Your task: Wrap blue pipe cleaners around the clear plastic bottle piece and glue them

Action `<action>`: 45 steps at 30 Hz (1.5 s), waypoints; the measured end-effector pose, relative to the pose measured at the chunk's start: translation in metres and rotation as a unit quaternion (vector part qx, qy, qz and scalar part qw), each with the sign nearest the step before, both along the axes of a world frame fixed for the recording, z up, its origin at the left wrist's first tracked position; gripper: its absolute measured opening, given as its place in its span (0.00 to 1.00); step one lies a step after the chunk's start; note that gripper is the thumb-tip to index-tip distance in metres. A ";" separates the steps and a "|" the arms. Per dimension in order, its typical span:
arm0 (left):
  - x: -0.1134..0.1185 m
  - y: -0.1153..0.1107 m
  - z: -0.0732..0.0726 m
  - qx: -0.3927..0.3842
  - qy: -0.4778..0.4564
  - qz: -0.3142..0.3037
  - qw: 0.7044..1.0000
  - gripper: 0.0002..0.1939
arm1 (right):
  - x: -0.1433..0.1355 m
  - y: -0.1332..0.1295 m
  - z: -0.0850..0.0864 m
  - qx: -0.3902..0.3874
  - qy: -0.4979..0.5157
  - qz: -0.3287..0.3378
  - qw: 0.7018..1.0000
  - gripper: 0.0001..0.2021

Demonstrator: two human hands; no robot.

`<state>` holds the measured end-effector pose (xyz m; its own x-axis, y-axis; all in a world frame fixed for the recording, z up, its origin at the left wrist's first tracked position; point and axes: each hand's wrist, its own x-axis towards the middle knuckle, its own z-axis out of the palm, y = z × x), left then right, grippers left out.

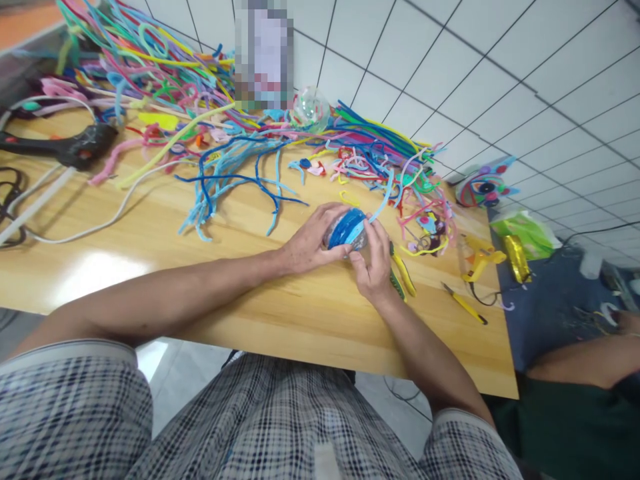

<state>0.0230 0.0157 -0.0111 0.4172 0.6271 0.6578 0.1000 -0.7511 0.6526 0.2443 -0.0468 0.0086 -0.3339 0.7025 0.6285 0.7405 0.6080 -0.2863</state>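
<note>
white tiling (450, 67) with dark, straight joints backs the work area; before it stands a wooden table (300, 313), smooth, pale-grained and glossy enough to throw back light at left. both hands are together over the table, near its middle. left hand (307, 243) curves around one side of a rounded form (345, 230), grey and rough-looking, banded with dark and light blue fuzzy strands. right hand (374, 263) closes on the opposite side, fingertips against the bands; a light blue stem (385, 197) rises from beside these fingers. whether the form touches the wood cannot be told.

beyond the hands lie branching blue stems (215, 173), soft and bent, and a dense heap of multicoloured stems (165, 73). near the heap sits a clear ball (310, 110), hard-looking and shiny. just beside the right hand rests a tool with yellow handles (403, 270), partly covered. farther right: a slim yellow cutter (465, 305) and a yellow glue gun (480, 259). a black glue gun (90, 143) occupies the left side. another person's forearm (585, 360) shows at far right.
</note>
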 end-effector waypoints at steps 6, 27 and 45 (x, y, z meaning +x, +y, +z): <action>-0.002 0.001 0.002 -0.037 0.007 -0.004 0.999 0.42 | 0.003 0.001 -0.002 -0.027 -0.009 -0.004 1.000 0.36; -0.003 0.004 -0.001 -0.025 0.018 0.000 1.000 0.42 | 0.000 0.002 -0.003 -0.015 -0.005 -0.014 1.000 0.35; -0.006 0.000 0.005 -0.047 0.012 -0.017 0.999 0.41 | 0.002 0.000 -0.003 -0.040 -0.026 -0.017 0.999 0.35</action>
